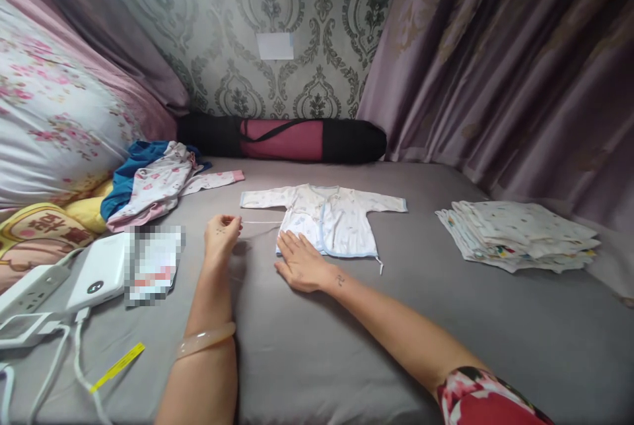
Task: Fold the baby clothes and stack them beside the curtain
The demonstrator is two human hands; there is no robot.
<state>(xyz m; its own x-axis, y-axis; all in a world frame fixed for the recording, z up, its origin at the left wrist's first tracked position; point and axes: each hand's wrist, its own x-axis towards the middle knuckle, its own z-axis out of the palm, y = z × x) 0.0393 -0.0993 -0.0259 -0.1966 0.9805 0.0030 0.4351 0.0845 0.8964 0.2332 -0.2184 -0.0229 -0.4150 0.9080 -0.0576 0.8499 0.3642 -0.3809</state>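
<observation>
A small white baby shirt (341, 217) with pale blue trim lies spread flat on the grey sheet, its sleeves stretched out to both sides. My left hand (222, 235) is closed on the end of a thin white tie string (262, 222), which runs taut from the shirt's left side. My right hand (304, 263) rests flat, fingers spread, over the lower left part of the shirt and covers that corner. Another short tie (380, 265) hangs from the shirt's lower right corner.
A stack of folded white cloths (518, 233) sits at the right. Rumpled clothes (153, 181) lie at the left, beside a yellow cushion (44, 233). Nearer are a white power bank (99, 266), a power strip (34, 290) and cables. A black and maroon bag (282, 139) lies along the wall.
</observation>
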